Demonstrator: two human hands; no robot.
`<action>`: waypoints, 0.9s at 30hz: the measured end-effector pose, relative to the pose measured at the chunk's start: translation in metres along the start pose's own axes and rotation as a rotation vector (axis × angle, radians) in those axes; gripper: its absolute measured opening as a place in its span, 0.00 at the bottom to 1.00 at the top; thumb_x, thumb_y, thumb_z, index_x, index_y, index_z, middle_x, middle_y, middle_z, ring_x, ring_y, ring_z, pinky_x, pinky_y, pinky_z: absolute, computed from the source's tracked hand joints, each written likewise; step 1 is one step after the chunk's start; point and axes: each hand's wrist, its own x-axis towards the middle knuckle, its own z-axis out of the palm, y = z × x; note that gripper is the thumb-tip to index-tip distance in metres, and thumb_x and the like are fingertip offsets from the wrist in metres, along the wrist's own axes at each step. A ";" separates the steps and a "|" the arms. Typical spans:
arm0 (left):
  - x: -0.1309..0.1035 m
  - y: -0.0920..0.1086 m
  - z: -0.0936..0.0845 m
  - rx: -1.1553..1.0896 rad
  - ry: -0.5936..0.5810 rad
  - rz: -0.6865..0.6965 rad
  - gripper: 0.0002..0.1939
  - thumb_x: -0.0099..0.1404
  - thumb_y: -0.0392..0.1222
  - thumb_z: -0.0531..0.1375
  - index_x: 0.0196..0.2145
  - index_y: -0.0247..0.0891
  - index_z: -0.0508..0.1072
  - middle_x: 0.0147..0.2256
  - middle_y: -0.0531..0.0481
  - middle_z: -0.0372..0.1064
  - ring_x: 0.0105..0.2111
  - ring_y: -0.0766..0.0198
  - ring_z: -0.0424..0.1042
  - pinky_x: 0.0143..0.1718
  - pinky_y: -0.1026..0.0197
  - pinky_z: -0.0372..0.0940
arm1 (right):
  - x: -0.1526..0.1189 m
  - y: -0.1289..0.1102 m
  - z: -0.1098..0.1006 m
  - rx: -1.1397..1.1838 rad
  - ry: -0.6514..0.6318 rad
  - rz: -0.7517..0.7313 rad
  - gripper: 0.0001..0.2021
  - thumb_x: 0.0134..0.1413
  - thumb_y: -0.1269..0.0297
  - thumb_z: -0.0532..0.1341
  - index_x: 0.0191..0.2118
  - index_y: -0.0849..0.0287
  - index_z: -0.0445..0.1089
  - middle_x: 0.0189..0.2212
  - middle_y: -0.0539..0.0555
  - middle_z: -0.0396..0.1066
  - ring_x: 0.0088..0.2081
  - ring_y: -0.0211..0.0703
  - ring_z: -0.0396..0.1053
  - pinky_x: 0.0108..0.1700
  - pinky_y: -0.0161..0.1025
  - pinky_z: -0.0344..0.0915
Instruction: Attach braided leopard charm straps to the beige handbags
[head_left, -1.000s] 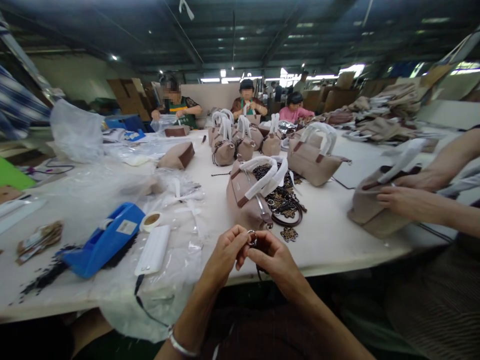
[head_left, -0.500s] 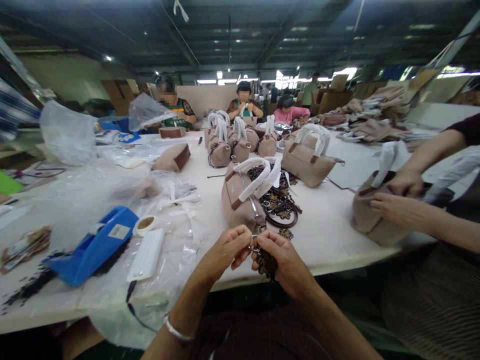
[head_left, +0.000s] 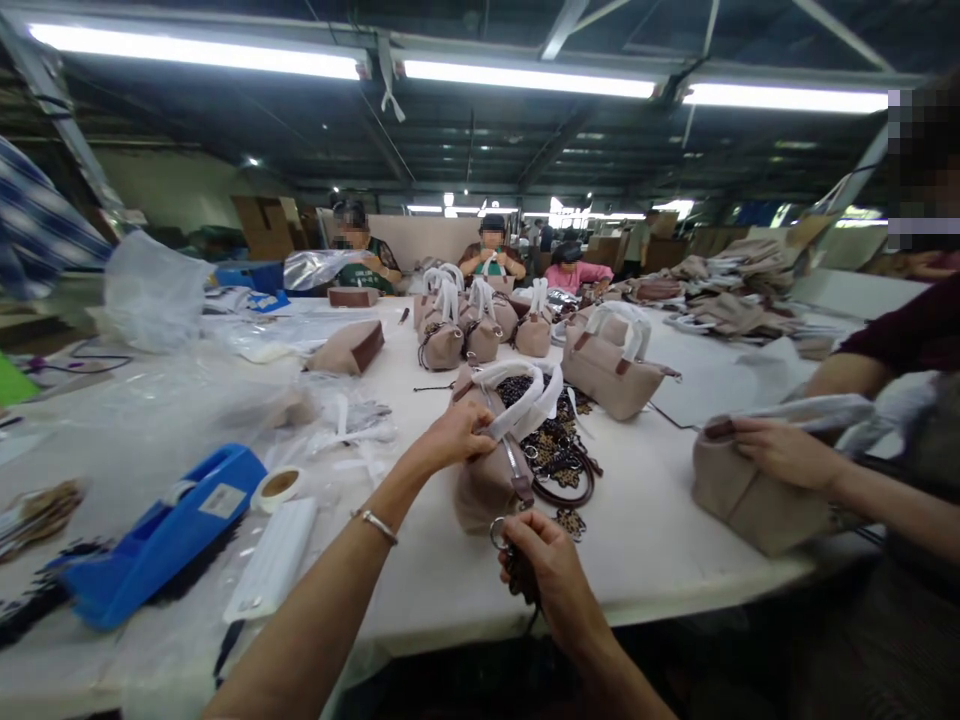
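A taupe handbag [head_left: 484, 490] with a zip and brown trim stands on the table before me. Its handles [head_left: 514, 405] are wrapped in white. My left hand [head_left: 459, 435] is closed on the bag's upper edge beside the near handle; the fingertips are partly hidden. Just in front of the bag, my right hand [head_left: 547, 560] pinches a bag charm with a dark patterned body and a metal ring [head_left: 496, 533]. The ring sticks out from the fingers, close to the bag's zip end. Against the bag's right side lies a heap of similar charms [head_left: 551, 440] with dark chains.
At left are a blue tape dispenser [head_left: 169, 535], a tape roll [head_left: 279, 486], a white box-shaped device [head_left: 274, 560] and clear plastic sheeting [head_left: 154, 290]. More handbags [head_left: 442, 345] stand farther back. A co-worker's hand [head_left: 787, 455] holds another bag [head_left: 750, 490] at right.
My left hand has left the charm's ring and moved up onto the handbag. My right hand keeps the charm, now slightly lower. The view has tilted upward.
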 end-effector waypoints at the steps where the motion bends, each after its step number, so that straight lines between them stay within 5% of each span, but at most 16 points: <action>1: 0.002 0.002 0.000 -0.031 -0.020 -0.001 0.04 0.51 0.37 0.63 0.28 0.36 0.74 0.27 0.54 0.65 0.25 0.66 0.63 0.26 0.65 0.57 | 0.003 -0.001 -0.001 -0.016 0.016 -0.003 0.21 0.44 0.46 0.68 0.28 0.60 0.65 0.19 0.49 0.69 0.17 0.36 0.66 0.17 0.30 0.56; 5: 0.005 0.011 0.001 -0.312 -0.072 -0.028 0.09 0.59 0.45 0.60 0.28 0.36 0.69 0.23 0.57 0.63 0.22 0.69 0.62 0.24 0.67 0.59 | 0.023 -0.014 -0.008 0.015 0.120 -0.056 0.18 0.44 0.50 0.69 0.30 0.61 0.68 0.18 0.48 0.68 0.17 0.35 0.65 0.17 0.29 0.56; 9: 0.010 0.012 0.014 -0.517 0.005 -0.115 0.15 0.60 0.53 0.60 0.31 0.37 0.65 0.25 0.55 0.67 0.19 0.71 0.64 0.20 0.68 0.62 | 0.043 -0.037 -0.017 0.142 0.258 -0.159 0.16 0.39 0.55 0.70 0.29 0.60 0.67 0.17 0.47 0.67 0.17 0.33 0.62 0.17 0.28 0.58; 12: 0.012 0.007 0.028 -0.525 0.060 -0.124 0.16 0.61 0.55 0.58 0.32 0.38 0.64 0.25 0.56 0.67 0.18 0.70 0.65 0.19 0.68 0.62 | 0.045 -0.049 -0.019 0.085 0.276 -0.209 0.15 0.42 0.54 0.68 0.27 0.60 0.66 0.16 0.46 0.66 0.16 0.33 0.62 0.16 0.28 0.57; 15: 0.011 0.003 0.039 -0.443 -0.008 -0.094 0.13 0.62 0.51 0.59 0.33 0.37 0.66 0.25 0.56 0.67 0.21 0.69 0.66 0.22 0.67 0.64 | 0.040 -0.054 -0.015 0.013 0.245 -0.257 0.16 0.47 0.53 0.66 0.26 0.59 0.65 0.16 0.46 0.66 0.16 0.33 0.62 0.17 0.28 0.57; 21: 0.007 0.007 0.045 -0.187 0.036 -0.053 0.10 0.63 0.47 0.57 0.31 0.38 0.68 0.25 0.55 0.65 0.25 0.65 0.67 0.26 0.65 0.65 | 0.054 -0.054 -0.017 -0.056 0.349 -0.336 0.15 0.47 0.54 0.65 0.24 0.58 0.63 0.16 0.46 0.66 0.16 0.35 0.62 0.17 0.30 0.58; 27: 0.007 0.002 0.045 -0.322 0.015 -0.048 0.07 0.61 0.42 0.58 0.36 0.36 0.70 0.31 0.52 0.68 0.30 0.62 0.70 0.32 0.61 0.69 | 0.074 -0.054 -0.017 -0.311 0.438 -0.443 0.14 0.51 0.53 0.62 0.25 0.58 0.66 0.17 0.48 0.68 0.18 0.38 0.64 0.21 0.33 0.59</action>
